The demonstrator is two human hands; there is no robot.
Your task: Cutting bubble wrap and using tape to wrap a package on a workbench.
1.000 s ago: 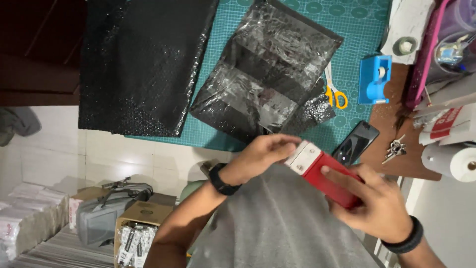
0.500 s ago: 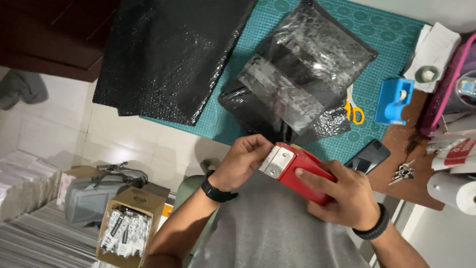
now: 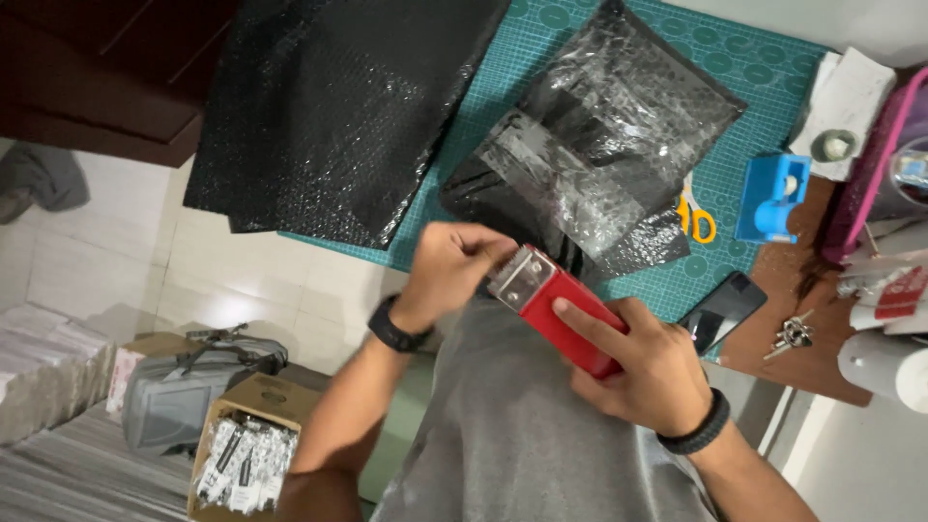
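My right hand (image 3: 650, 364) grips a red hand-held tape dispenser (image 3: 565, 314) over my grey shirt, close to the table edge. The dispenser's toothed metal end (image 3: 515, 275) points up and left. My left hand (image 3: 447, 271), with a black watch on its wrist, has its fingers curled and pinched at that metal end. Just beyond the hands lies a black packet wrapped in clear bubble wrap (image 3: 599, 145) on a green cutting mat (image 3: 764, 68). A large black bubble-wrap sheet (image 3: 319, 106) covers the mat's left part.
Yellow-handled scissors (image 3: 696, 218), a blue desk tape dispenser (image 3: 770, 198), a dark phone (image 3: 725, 311) and keys (image 3: 793, 333) lie to the right. A white roll (image 3: 884, 367) is at the right edge. On the floor stand a cardboard box of small packets (image 3: 242, 454) and a grey bag (image 3: 184, 387).
Both hands and the red dispenser have stayed together in front of my body. My left hand's fingers have closed in on the metal end. The view has tilted a little.
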